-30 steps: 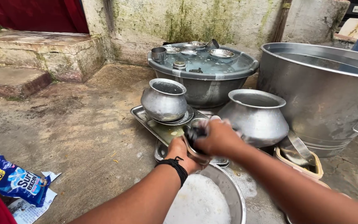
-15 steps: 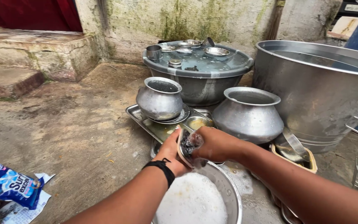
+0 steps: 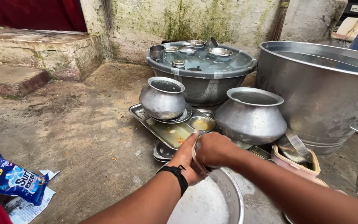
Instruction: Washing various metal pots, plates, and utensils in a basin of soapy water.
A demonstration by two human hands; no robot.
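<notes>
- Hands meet over the near rim of a foam-filled steel basin (image 3: 233,195), whose lower part runs off the frame's bottom edge.
- The left hand (image 3: 186,159), a black band at its wrist, cups a small round steel dish (image 3: 196,159) held on edge; only a thin arc of its rim shows between the two hands.
- The right hand (image 3: 212,148) is closed into a fist pressed against the dish's inner face; whatever it grips is hidden inside the fist, so I cannot tell what it is.
- Just beyond the hands lie food-smeared steel trays (image 3: 168,132), partly covered by a round pot (image 3: 163,98) and by the hands themselves.
- A larger pot (image 3: 251,116) stands just right of the trays, hiding what sits behind it.
- A big metal tub (image 3: 324,89) is cut off at the right edge.
- A blue detergent packet (image 3: 15,179) lies at lower left, well apart.
</notes>
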